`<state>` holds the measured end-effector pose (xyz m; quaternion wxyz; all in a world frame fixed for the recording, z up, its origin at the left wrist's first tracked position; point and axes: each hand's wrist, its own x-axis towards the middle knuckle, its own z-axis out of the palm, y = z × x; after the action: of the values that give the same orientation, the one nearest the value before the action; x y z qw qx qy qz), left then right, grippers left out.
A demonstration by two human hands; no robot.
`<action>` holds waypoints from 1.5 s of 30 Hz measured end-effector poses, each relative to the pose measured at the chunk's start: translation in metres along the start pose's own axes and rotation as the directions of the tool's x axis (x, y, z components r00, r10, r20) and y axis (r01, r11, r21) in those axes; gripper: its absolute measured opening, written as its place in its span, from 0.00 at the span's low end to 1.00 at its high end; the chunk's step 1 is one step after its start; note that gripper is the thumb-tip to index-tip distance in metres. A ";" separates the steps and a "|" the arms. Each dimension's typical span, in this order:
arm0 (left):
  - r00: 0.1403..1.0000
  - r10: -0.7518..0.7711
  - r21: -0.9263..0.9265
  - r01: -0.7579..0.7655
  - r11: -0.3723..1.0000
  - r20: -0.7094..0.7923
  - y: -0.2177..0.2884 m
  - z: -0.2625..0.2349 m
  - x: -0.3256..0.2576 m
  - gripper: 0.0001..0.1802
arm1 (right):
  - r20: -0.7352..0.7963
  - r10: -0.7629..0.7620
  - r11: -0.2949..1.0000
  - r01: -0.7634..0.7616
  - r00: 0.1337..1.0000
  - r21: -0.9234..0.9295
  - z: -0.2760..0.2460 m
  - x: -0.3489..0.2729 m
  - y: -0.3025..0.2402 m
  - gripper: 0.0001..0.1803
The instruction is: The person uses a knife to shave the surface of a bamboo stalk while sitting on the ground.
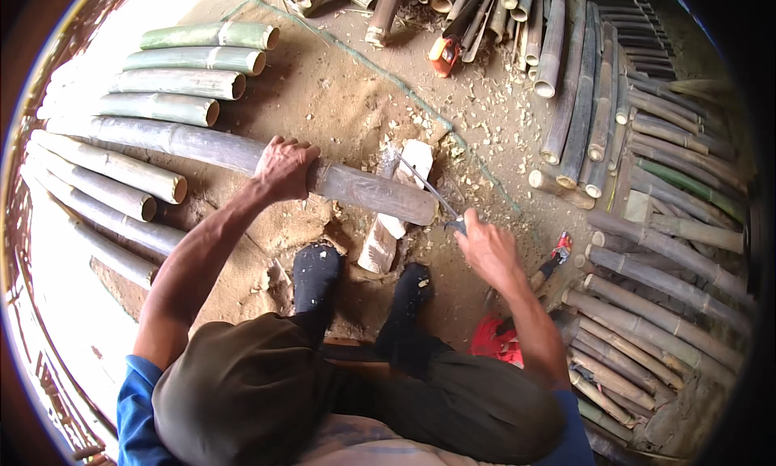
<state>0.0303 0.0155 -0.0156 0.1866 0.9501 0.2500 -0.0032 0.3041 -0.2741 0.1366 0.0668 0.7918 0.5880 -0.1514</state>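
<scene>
My left hand (286,168) is wrapped over a thick grey-brown bamboo pole (373,193), which slants across in front of me. Its near right end lies over a pale, chipped wooden block (417,160). In my right hand (490,249), just beyond that end, is a long thin metal-bladed tool (430,186) with a dark handle. The blade points away to the upper left, over the block and beside the pole; whether it touches the pole I cannot tell. My feet in dark socks (317,276) are close to the block.
Green bamboo poles (202,59) and pale ones (153,179) lie at the left. More bamboo (558,46) is stacked at the far side and right. An orange object (444,55), a red-handled tool (562,248) and red cloth (495,342) lie on the chip-strewn ground.
</scene>
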 end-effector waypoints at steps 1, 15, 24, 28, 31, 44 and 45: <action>0.999 0.003 0.005 -0.002 1.000 -0.039 -0.007 0.001 -0.015 0.19 | 0.014 0.005 0.997 -0.006 1.000 0.079 -0.014 -0.002 -0.024 0.16; 0.969 0.049 0.040 -0.040 0.998 -0.240 0.007 0.020 -0.039 0.08 | -0.074 -0.031 0.990 0.040 0.997 0.132 -0.034 -0.007 -0.046 0.17; 0.910 0.124 0.037 -0.119 0.992 -0.395 0.007 0.015 -0.016 0.06 | 0.270 0.214 0.977 -0.208 0.939 -0.051 0.050 -0.020 0.031 0.17; 0.930 0.052 0.083 -0.024 0.996 -0.363 -0.003 0.016 -0.039 0.08 | -0.001 -0.031 0.993 0.031 1.000 0.112 -0.025 -0.018 -0.022 0.16; 0.875 0.110 0.161 -0.037 0.986 -0.472 0.000 0.023 -0.041 0.10 | -0.304 -0.090 0.911 0.202 0.948 0.359 -0.047 -0.025 -0.060 0.16; 0.996 -0.053 0.155 0.043 0.987 0.065 -0.004 -0.013 -0.020 0.34 | -0.260 -0.011 0.849 0.147 0.965 0.508 -0.051 -0.035 -0.062 0.19; 0.995 -0.021 0.137 0.007 0.991 0.099 -0.007 -0.022 -0.012 0.40 | -0.353 -0.050 0.850 0.225 0.934 0.476 -0.038 -0.039 -0.051 0.19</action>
<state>0.0143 0.0235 0.0034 0.1334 0.9575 0.2463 -0.0694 0.2518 -0.2838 0.1888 -0.2544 0.7502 0.5856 -0.1721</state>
